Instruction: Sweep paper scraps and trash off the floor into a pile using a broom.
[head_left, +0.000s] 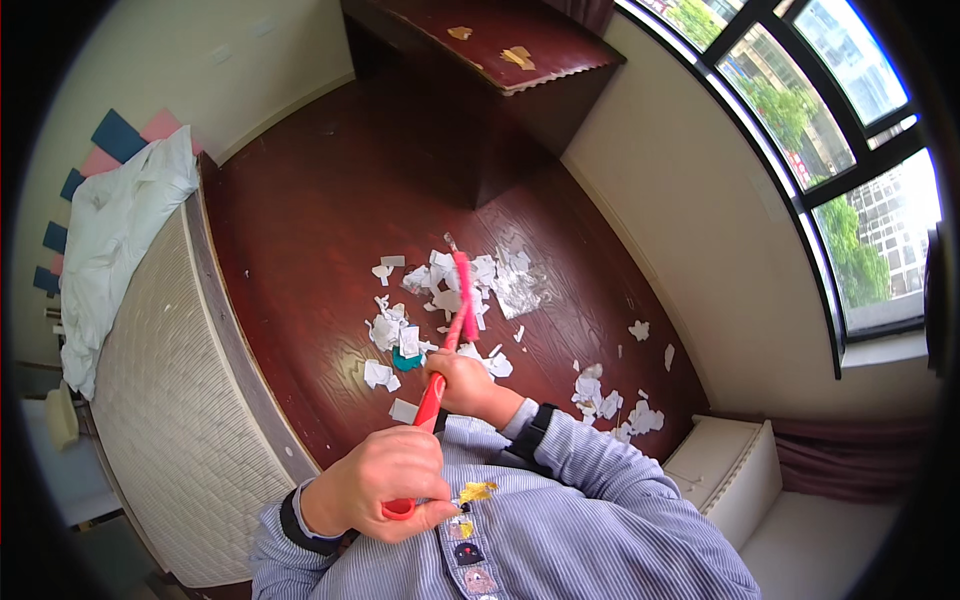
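Observation:
Both my hands are around the red handle (430, 405) of a broom. My left hand (382, 472) grips it close to its looped end, near my chest. Farther down the handle my right hand (469, 386) is closed on it. The pink broom head (464, 296) is among torn white paper scraps (442, 281) on the dark red wood floor. Clear crumpled plastic (517, 289) lies just right of the head. To the left, more paper (390, 330) partly covers a teal item (407, 360) that I cannot identify.
A bare mattress (180, 360) with a white quilt (127, 202) borders the left. A dark red desk (480, 37) stands at the far wall. Paper scraps (600, 397) also lie on the right, near a white cabinet (720, 457). The window (825, 150) is at upper right.

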